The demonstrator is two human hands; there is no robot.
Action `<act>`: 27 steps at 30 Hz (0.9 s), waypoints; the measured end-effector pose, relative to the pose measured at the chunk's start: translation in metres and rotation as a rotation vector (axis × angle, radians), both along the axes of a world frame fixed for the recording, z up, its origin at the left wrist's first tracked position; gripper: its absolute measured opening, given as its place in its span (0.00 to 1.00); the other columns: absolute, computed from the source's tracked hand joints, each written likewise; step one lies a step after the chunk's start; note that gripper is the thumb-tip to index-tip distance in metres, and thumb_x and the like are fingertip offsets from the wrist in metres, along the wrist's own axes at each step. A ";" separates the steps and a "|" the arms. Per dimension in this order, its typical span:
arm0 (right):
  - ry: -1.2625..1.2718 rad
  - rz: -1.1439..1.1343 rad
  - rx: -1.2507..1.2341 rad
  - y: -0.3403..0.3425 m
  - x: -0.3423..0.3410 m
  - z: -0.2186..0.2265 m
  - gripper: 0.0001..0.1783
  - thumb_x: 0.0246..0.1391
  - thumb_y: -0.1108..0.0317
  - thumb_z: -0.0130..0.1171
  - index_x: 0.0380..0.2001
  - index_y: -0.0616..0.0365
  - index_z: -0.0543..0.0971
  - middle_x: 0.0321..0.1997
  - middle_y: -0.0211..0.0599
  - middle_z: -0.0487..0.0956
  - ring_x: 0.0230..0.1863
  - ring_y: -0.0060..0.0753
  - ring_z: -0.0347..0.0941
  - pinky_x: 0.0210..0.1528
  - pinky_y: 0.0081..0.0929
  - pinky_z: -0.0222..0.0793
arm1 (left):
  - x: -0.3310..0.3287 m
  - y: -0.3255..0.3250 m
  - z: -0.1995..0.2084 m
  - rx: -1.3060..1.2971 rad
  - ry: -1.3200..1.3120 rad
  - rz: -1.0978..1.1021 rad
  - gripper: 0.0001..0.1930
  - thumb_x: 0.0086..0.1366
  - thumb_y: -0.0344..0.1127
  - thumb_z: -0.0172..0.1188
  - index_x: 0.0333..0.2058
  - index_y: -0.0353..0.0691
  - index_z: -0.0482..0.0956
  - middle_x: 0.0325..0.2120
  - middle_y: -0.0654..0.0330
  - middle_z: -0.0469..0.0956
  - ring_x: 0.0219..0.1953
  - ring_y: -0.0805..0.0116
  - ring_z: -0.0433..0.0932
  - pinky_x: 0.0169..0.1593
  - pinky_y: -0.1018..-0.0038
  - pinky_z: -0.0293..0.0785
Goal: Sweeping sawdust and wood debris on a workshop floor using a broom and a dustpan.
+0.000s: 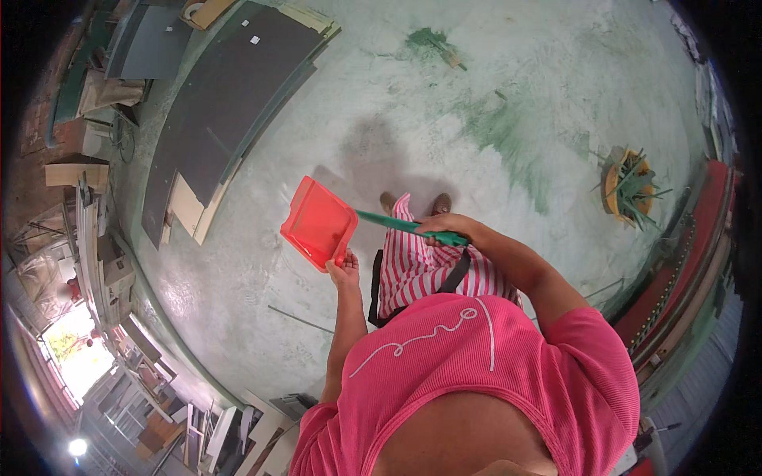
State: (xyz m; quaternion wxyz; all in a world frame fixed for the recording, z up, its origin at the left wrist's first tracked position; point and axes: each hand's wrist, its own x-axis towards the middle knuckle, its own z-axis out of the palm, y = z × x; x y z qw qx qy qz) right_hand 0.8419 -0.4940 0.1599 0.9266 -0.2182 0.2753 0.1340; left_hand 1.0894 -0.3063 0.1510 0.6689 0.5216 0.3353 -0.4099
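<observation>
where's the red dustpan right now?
Head view, centre-left: the red dustpan is held up over the floor, the left hand gripping its lower corner, the right hand holding the green handle.

The single view comes from a wide fisheye camera worn on the person's head, aimed almost straight down along the body, so the pink shirt (476,365) fills the lower middle close to the lens and the shoes (414,203) show far below near the centre. The forearms rise from the lower edge to the hands (343,270), which sit near mid-frame at moderate closeness, while the concrete floor (508,87) spreads well beyond them. Straight edges such as the dark boards (230,103) at upper left bend toward the round rim, and no second view overlaps this one.
</observation>
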 end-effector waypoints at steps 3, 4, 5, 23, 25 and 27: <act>0.186 0.136 -0.206 -0.008 0.043 -0.004 0.16 0.44 0.59 0.48 0.34 0.56 0.64 0.13 0.28 0.64 0.12 0.18 0.60 0.13 0.15 0.57 | 0.015 -0.003 0.001 0.066 -0.009 0.013 0.17 0.43 0.41 0.44 0.30 0.35 0.66 0.23 0.57 0.70 0.26 0.67 0.70 0.31 0.74 0.66; 0.186 0.130 -0.202 -0.011 0.047 -0.003 0.16 0.44 0.59 0.48 0.34 0.56 0.64 0.13 0.28 0.64 0.12 0.18 0.60 0.13 0.15 0.57 | 0.024 -0.001 0.001 0.069 -0.009 0.006 0.17 0.43 0.41 0.44 0.30 0.35 0.66 0.23 0.57 0.70 0.26 0.67 0.70 0.31 0.74 0.66; 0.230 0.060 -0.217 -0.016 0.047 -0.001 0.16 0.43 0.59 0.48 0.35 0.55 0.64 0.13 0.28 0.64 0.12 0.18 0.61 0.13 0.15 0.57 | 0.032 0.001 0.001 0.094 0.011 0.027 0.16 0.43 0.41 0.45 0.29 0.35 0.66 0.23 0.57 0.70 0.27 0.67 0.70 0.31 0.74 0.66; 0.610 -0.683 -0.150 -0.129 -0.067 0.048 0.27 0.43 0.68 0.46 0.47 0.45 0.49 0.15 0.26 0.59 0.13 0.17 0.56 0.11 0.13 0.55 | 0.154 -0.121 -0.015 0.042 0.035 -0.250 0.17 0.45 0.42 0.43 0.30 0.36 0.67 0.25 0.58 0.71 0.29 0.68 0.69 0.33 0.74 0.64; 0.581 -0.617 -0.165 -0.114 -0.032 0.070 0.31 0.42 0.67 0.47 0.50 0.42 0.48 0.18 0.26 0.59 0.13 0.16 0.55 0.11 0.13 0.55 | 0.164 -0.130 -0.017 0.019 0.048 -0.305 0.17 0.45 0.42 0.42 0.30 0.36 0.67 0.24 0.58 0.71 0.29 0.68 0.69 0.33 0.73 0.64; 0.555 -0.509 -0.133 -0.096 -0.003 0.059 0.32 0.43 0.66 0.47 0.51 0.40 0.47 0.18 0.25 0.59 0.14 0.16 0.55 0.11 0.12 0.54 | 0.172 -0.141 -0.016 0.018 0.044 -0.325 0.17 0.45 0.43 0.42 0.30 0.36 0.67 0.24 0.57 0.71 0.29 0.68 0.69 0.33 0.73 0.64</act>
